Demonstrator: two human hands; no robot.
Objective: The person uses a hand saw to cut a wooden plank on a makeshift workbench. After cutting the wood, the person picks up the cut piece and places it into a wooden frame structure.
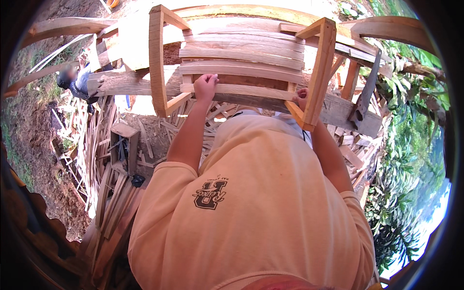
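A small wooden chair frame [157, 58] with upright legs at both sides stands in front of me. Pale slats [241, 52] run crosswise in rows between its sides. The nearest wooden slat [251, 91] lies apart from the others, with a gap behind it. My left hand [205, 88] is closed at that slat's left part, fingertips pinched together. At the slat's right end is my right hand [301, 98], its fingers curled; the frame's right leg [321, 72] hides part of it.
The frame rests on a plank bench [121, 83]. A handsaw [369, 89] leans at the bench's right end. Offcuts [104, 140] and an open wooden box [124, 147] lie on the ground at left. Farther left, another person [83, 83] is bent low. Leafy plants [406, 193] grow at right.
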